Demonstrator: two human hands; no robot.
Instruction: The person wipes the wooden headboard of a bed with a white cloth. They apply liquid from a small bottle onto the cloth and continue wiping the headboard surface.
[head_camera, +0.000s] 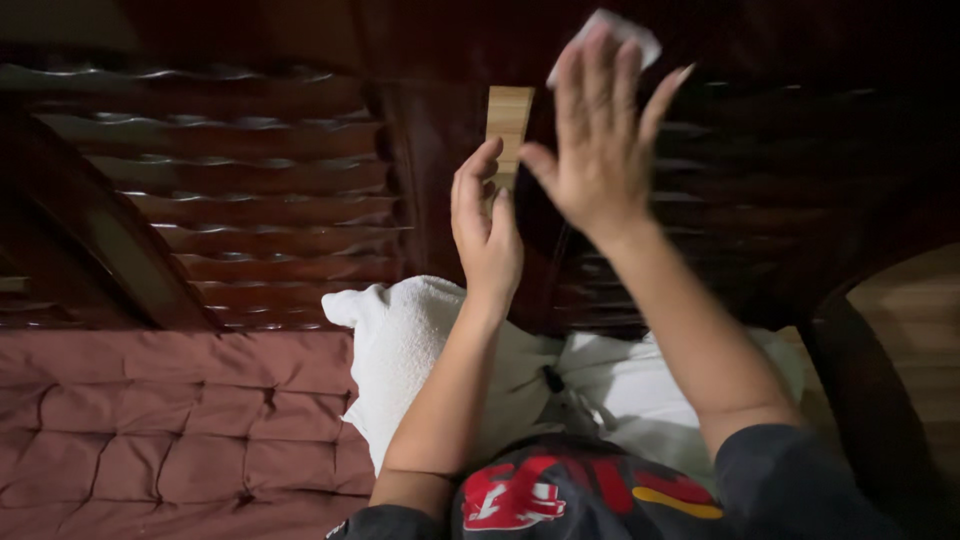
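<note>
Pale wooden block (508, 125) stands upright, left hand (487, 232) curled around its lower end | white cloth (612, 38) lies under the flat, spread fingers of right hand (597, 150), just right of the block | advice: steady the block, wipe lightly | edges: dark carved wooden panel (260, 190) behind both hands, open room left over the quilted cushion (160, 430), white towel (400, 350) below the wrists

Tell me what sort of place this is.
Probably a home sitting room with carved wooden furniture. A dark carved wood panel fills the background, a tufted reddish cushion lies below it, and a white towel rests on the person's lap. The left hand holds a pale block.
</note>
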